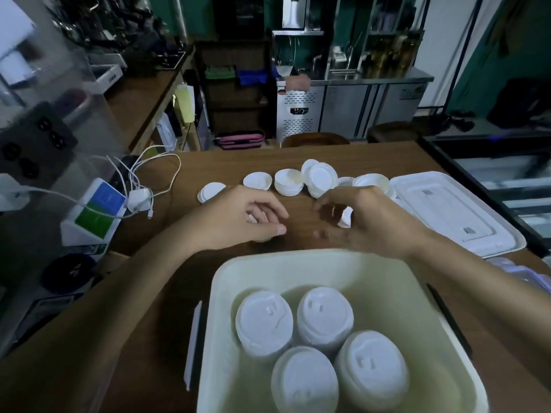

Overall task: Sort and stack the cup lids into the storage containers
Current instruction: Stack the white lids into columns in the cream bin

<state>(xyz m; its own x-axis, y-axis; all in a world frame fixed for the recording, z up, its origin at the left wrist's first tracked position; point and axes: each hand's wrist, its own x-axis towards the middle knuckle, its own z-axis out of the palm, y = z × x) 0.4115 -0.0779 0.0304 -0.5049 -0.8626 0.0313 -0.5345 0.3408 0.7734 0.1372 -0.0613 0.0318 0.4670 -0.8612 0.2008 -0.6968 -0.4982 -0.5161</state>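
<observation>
On the wooden tabletop [372,153], nearest the viewer, a pale storage container [298,269] is set. Four stacks of white cup lids [264,321] are packed upright inside it, side by side and touching. Beyond its far rim both hands are held low over the wood, near each other but apart.

The left hand [238,217] is seen with its fingers curled inward and the thumb laid forward. A sliver of white is glimpsed beneath the fingers, but whether anything is caught in that grip cannot be told. The right hand [369,222] is blurred. Its grip is curled round a single white lid [346,218], which is seen between thumb and fingers.

Farther back a row of loose lids [258,180] is spread across the tabletop. A short pile [287,182] is stacked near its middle, and tilted lids [321,177] are leaned just to the right of that pile. At the right end of the row a large white container cover [447,210] is laid flat.

At the left edge a white charger [140,199] with looped cables is placed next to a white box [95,210] marked with blue and green panels. A thin white strip [193,332] is laid just beside the container's left wall.
</observation>
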